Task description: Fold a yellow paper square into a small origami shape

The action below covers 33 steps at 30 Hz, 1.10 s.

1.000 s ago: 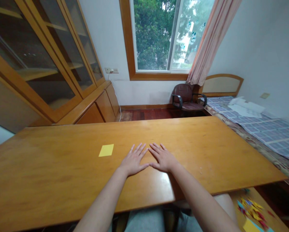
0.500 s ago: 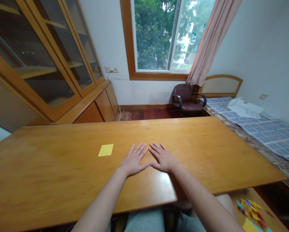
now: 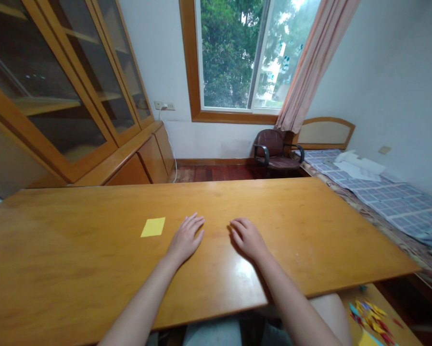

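Note:
A yellow square of paper (image 3: 153,227) lies flat on the wooden table (image 3: 93,278), left of both hands. Closest to it is my left hand (image 3: 186,239), a short way to its right, fingers stretched out and holding nothing. My right hand (image 3: 248,236) is over the table on the other side, a gap away from the left one. Its fingers are a little bent and apart, with no object in them.
Low at the right, a lower surface (image 3: 389,312) carries a pile of colourful pieces (image 3: 371,317). Past the table are a dark red armchair (image 3: 272,149), a bed with a checked sheet (image 3: 378,197), and a glass-door cabinet (image 3: 104,120) at the left.
My hands have moved apart from nearly touching. The left hand has shifted left toward the paper, and the right hand's fingers have curled from spread flat. The view has tilted slightly.

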### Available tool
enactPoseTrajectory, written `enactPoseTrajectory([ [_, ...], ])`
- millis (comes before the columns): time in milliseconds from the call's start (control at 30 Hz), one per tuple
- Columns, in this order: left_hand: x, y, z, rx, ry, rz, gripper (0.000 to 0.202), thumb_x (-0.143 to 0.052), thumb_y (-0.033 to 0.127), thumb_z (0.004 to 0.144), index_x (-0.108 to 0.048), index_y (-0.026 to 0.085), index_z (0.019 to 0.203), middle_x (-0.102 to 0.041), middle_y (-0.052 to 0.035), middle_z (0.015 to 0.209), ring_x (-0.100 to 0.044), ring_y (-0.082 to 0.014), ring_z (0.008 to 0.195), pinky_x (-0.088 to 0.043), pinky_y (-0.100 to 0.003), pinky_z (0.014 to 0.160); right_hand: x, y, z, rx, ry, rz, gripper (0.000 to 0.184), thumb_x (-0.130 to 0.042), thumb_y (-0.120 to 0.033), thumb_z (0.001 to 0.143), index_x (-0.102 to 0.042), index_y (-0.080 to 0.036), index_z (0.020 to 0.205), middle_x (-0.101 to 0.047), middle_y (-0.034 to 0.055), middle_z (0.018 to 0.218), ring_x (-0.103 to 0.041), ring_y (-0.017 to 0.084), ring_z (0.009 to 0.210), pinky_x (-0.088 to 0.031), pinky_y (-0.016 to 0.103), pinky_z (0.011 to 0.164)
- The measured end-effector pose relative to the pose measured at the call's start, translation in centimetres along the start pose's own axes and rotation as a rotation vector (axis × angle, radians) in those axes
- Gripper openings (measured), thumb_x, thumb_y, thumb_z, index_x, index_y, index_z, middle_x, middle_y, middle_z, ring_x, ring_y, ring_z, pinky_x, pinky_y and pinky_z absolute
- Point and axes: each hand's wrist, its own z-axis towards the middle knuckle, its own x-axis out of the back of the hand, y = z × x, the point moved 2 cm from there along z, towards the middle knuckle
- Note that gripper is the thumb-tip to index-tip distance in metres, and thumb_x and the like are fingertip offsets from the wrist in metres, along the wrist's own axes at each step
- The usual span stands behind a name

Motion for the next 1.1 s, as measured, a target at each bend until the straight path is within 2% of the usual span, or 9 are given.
enactPoseTrajectory([
  [100, 1.6, -2.6, -1.2, 0.074, 0.113, 0.046, 0.033, -0.041, 0.031, 0.093, -0.063, 0.02, 0.115, -0.064, -0.0085, 0.125, -0.049, -0.0264, 0.128, -0.034, -0.051, 0.112, 0.0, 0.4, 0.0, -0.024, 0.054, 0.02, 0.025, -0.048, -0.02, 0.092, -0.065, -0.019, 0.112, -0.066, 0.0105, 0.104, -0.059, 0.022, 0.097, -0.049, 0.036, 0.089],
  [200, 3.3, -5.9, -2.8, 0.151, 0.154, 0.147, 0.036, -0.043, 0.034, 0.091, -0.065, 0.016, 0.112, -0.064, -0.012, 0.124, -0.05, -0.0293, 0.127, -0.038, -0.049, 0.109, 0.0, 0.4, 0.0, -0.022, 0.052, 0.053, 0.025, -0.05, -0.019, 0.092, -0.065, -0.019, 0.111, -0.066, 0.0098, 0.102, -0.06, 0.022, 0.095, -0.049, 0.035, 0.087],
  [333, 4.8, -9.7, -5.1, 0.22, 0.127, 0.257, 0.039, -0.04, 0.035, 0.089, -0.066, 0.016, 0.111, -0.063, -0.0122, 0.125, -0.051, -0.0302, 0.126, -0.036, -0.051, 0.11, 0.0, 0.6, 0.1, -0.039, 0.058, 0.086, 0.025, -0.05, -0.017, 0.09, -0.064, -0.019, 0.111, -0.066, 0.0094, 0.101, -0.06, 0.021, 0.095, -0.049, 0.034, 0.087],
  [467, 5.2, -11.2, -6.5, 0.276, 0.042, 0.327, 0.041, -0.04, 0.036, 0.088, -0.068, 0.016, 0.11, -0.064, -0.0134, 0.126, -0.052, -0.0325, 0.125, -0.035, -0.055, 0.109, 0.0, 0.9, 0.1, -0.069, 0.075, 0.112, 0.027, -0.05, -0.014, 0.089, -0.064, -0.019, 0.112, -0.066, 0.009, 0.1, -0.06, 0.021, 0.094, -0.049, 0.034, 0.086],
  [600, 4.6, -9.6, -6.1, 0.234, -0.009, 0.323, 0.041, -0.04, 0.036, 0.09, -0.066, 0.017, 0.115, -0.063, -0.0124, 0.128, -0.053, -0.0308, 0.124, -0.032, -0.055, 0.111, -0.1, 1.0, 0.1, -0.074, 0.059, 0.107, 0.027, -0.049, -0.015, 0.09, -0.063, -0.019, 0.113, -0.066, 0.0091, 0.099, -0.06, 0.021, 0.094, -0.049, 0.033, 0.086],
  [800, 2.0, -2.6, -2.7, 0.066, -0.05, 0.188, 0.034, -0.047, 0.029, 0.09, -0.065, 0.021, 0.117, -0.063, -0.0099, 0.125, -0.054, -0.0276, 0.12, -0.032, -0.053, 0.112, -0.2, 0.8, 0.1, -0.052, 0.029, 0.069, 0.025, -0.049, -0.017, 0.092, -0.063, -0.019, 0.113, -0.066, 0.0093, 0.1, -0.059, 0.021, 0.095, -0.048, 0.034, 0.087],
  [933, 0.2, 1.2, -0.3, -0.068, -0.087, 0.118, 0.033, -0.046, 0.022, 0.09, -0.064, 0.021, 0.118, -0.063, -0.0095, 0.121, -0.054, -0.0257, 0.115, -0.041, -0.047, 0.106, -0.2, 0.5, 0.1, -0.028, 0.002, 0.035, 0.023, -0.051, -0.019, 0.092, -0.065, -0.021, 0.111, -0.067, 0.0091, 0.1, -0.058, 0.022, 0.095, -0.047, 0.034, 0.086],
  [1000, -0.4, 2.2, 0.6, -0.101, -0.102, 0.104, 0.033, -0.045, 0.022, 0.091, -0.063, 0.02, 0.119, -0.063, -0.0101, 0.119, -0.054, -0.0259, 0.113, -0.046, -0.044, 0.101, -0.2, 0.3, 0.1, -0.018, -0.02, 0.021, 0.023, -0.052, -0.02, 0.092, -0.065, -0.021, 0.111, -0.067, 0.0089, 0.1, -0.058, 0.022, 0.096, -0.047, 0.035, 0.086],
  [1100, -0.6, 2.3, 1.5, -0.142, -0.103, 0.037, 0.032, -0.047, 0.025, 0.092, -0.063, 0.022, 0.119, -0.063, -0.0093, 0.118, -0.054, -0.0251, 0.113, -0.047, -0.043, 0.099, -0.2, 0.2, 0.3, -0.008, -0.063, 0.024, 0.023, -0.056, -0.021, 0.091, -0.065, -0.022, 0.112, -0.067, 0.0084, 0.102, -0.057, 0.022, 0.097, -0.046, 0.036, 0.087],
])
